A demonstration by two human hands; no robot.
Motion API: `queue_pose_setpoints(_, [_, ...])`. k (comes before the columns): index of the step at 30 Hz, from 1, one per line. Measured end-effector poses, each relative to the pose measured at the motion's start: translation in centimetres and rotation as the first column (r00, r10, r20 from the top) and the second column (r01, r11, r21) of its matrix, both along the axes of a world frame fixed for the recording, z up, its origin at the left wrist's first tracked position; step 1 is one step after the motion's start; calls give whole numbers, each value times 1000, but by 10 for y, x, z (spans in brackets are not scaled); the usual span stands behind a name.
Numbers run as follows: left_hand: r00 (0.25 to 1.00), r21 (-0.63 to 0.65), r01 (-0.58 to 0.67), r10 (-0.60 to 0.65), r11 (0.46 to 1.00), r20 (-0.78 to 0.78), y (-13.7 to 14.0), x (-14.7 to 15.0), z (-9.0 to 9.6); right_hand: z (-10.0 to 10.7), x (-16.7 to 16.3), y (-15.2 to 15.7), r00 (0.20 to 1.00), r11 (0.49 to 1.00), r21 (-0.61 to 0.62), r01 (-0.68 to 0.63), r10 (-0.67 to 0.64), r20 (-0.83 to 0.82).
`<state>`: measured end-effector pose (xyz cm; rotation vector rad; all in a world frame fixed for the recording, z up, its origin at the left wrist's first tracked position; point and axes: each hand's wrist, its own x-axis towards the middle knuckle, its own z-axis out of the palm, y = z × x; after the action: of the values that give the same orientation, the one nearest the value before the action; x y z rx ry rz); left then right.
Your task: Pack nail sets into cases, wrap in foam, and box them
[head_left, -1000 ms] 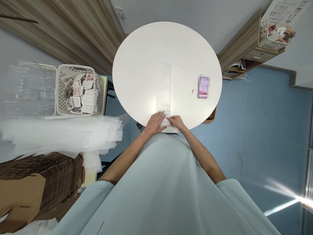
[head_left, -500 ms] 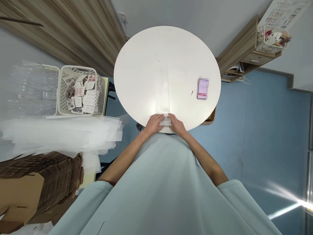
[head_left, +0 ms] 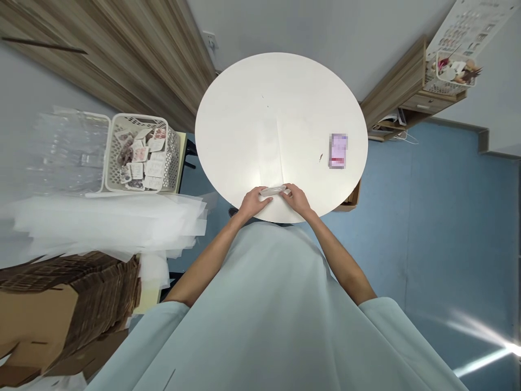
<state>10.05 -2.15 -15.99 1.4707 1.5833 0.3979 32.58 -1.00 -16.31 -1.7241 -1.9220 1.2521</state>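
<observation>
A thin whitish packing sheet (head_left: 270, 155) lies as a long strip down the middle of the round white table (head_left: 232, 125). Its near end is a folded, rolled-up bundle (head_left: 272, 191) close to the table's front edge. My left hand (head_left: 253, 202) grips the left end of this bundle, thumb on the near side. At the right end, my right hand (head_left: 298, 200) pinches it between thumb and fingers. Whatever may be inside the bundle is hidden. A purple pack (head_left: 338, 151), blurred out, lies to the right on the table.
Left of the table stand a white basket (head_left: 173, 157) of carded small items and a heap of clear plastic packaging (head_left: 73, 155). Nearer are stacked white sheets (head_left: 109, 222) and flattened cardboard boxes (head_left: 97, 293). An open carton (head_left: 352, 198) sits under the table's right side.
The near end of the sheet, flat under my fingers before, now stands up as a narrow roll. My hands have shifted to its two ends, and the view has moved slightly.
</observation>
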Motion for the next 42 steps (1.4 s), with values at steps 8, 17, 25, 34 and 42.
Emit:
queue_pose_setpoints(8, [970,-50,-233,228,971,-88,22,13,-19,-12,-5,25,994,997,-26,66,-64,83])
queue_pose_setpoints(17, [944,8,-233,228,972,-239,31,22,-22,-18,-13,30,966,977,-76,202,-186,180])
queue_pose_setpoints(25, [956,306,243,-174,921,-235,46,27,-19,-11,-13,31,975,978,194,-74,30,220])
queue_pose_setpoints(34, [933,282,354,-315,892,-176,44,12,-33,-30,2,24,931,918,239,-317,254,262])
queue_pose_setpoints(42, [938,189,345,-328,919,-115,-8,-4,-30,-28,16,-18,949,888,340,-310,270,161])
